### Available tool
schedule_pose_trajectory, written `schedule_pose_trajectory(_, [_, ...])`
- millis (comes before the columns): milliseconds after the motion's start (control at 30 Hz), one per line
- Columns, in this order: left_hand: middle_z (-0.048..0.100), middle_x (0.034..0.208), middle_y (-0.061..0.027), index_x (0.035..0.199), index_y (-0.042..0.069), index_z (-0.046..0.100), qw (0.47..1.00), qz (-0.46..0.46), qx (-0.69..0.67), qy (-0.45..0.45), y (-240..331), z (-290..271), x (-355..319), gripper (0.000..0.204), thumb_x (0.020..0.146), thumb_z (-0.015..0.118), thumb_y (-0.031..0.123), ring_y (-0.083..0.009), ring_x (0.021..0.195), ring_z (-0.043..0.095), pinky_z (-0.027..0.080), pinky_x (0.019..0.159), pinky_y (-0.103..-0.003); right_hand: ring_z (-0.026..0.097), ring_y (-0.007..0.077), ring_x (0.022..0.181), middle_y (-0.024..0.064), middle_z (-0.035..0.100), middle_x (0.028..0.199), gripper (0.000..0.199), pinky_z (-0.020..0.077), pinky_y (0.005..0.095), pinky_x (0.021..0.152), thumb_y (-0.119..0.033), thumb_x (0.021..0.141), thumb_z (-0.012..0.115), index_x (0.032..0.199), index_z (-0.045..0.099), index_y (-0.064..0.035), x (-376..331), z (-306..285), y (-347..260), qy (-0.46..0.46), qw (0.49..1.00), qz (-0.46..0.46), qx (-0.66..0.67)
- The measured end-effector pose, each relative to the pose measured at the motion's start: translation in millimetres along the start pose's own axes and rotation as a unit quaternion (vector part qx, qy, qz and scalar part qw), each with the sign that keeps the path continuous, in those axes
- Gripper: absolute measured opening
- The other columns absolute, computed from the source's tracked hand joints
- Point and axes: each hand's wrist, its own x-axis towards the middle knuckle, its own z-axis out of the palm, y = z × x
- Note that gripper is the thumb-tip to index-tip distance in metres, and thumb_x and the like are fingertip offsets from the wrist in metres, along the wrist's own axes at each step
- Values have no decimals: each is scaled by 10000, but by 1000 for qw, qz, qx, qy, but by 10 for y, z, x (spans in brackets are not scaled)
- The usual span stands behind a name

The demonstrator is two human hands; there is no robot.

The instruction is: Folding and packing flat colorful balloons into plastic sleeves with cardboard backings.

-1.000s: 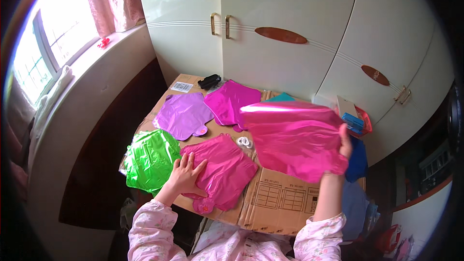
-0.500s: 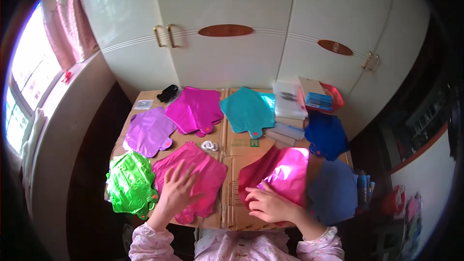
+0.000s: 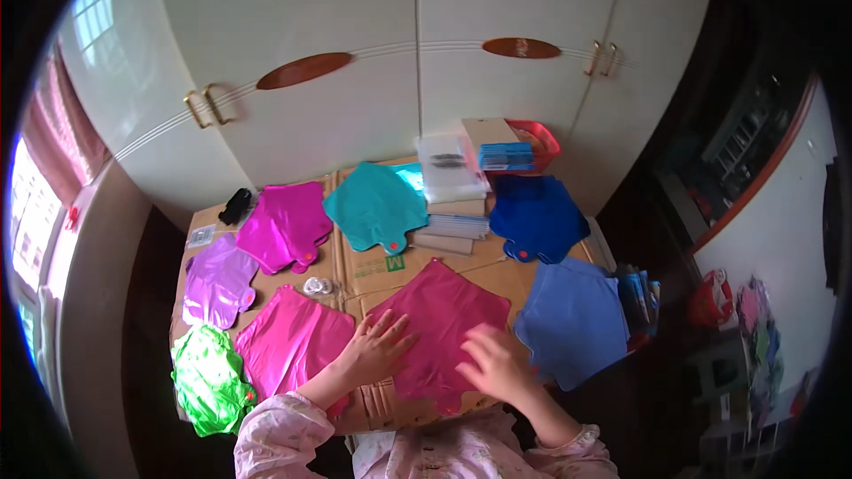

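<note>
A cardboard-covered table [image 3: 355,270] stands against white cupboard doors [image 3: 373,98], its near edge cut off by the person's sleeves. At six o'clock lies a deep pink foil balloon [image 3: 439,319], flat. The left hand [image 3: 377,346] rests on its left edge, fingers spread, grasping nothing; the right hand [image 3: 488,364] is blurred over its lower right, open as far as shows. Bare cardboard shows at twelve o'clock of it, below the teal balloon [image 3: 374,206]; a light blue balloon [image 3: 575,319] overhangs the table's edge at three o'clock.
</note>
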Motion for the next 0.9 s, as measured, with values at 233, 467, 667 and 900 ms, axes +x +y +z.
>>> schedule_pose_trajectory(233, [462, 1344, -135, 1236, 114, 547, 999, 13, 47, -25, 55, -314, 202, 546, 812, 648, 442, -307, 1264, 434, 376, 985, -538, 619, 308, 970, 142, 645, 1008, 269, 524, 399, 792, -215, 784, 667, 955, 618, -13, -471, -253, 581, 79, 949, 167, -255])
schedule_pose_trajectory(467, [582, 1190, -108, 1150, 85, 605, 991, 130, 5, 36, 394, -535, 1010, 431, 830, 632, 373, -263, 1135, 541, 428, 928, -427, 666, 285, 783, 125, 678, 859, 80, 540, 380, 671, -92, 777, 653, 820, 654, -25, -475, -212, 609, 170, 952, 200, -155])
schedule_pose_trajectory(667, [619, 1119, -63, 1133, 69, 615, 964, 237, -67, 97, 810, -258, 1574, 388, 800, 644, 268, -230, 1102, 563, 454, 883, -373, 655, 286, 690, 116, 673, 783, 96, 511, 363, 605, -112, 754, 716, 784, 672, -32, -528, -261, 672, 250, 934, 256, -20])
schedule_pose_trajectory(900, [605, 1139, -90, 1021, 61, 633, 951, 293, -63, 71, 1013, -97, 1802, 271, 780, 578, 173, -238, 1165, 529, 411, 960, -371, 586, 104, 588, 69, 649, 704, 115, 458, 258, 552, -67, 762, 737, 778, 649, 6, -571, -331, 755, 243, 906, 325, 123])
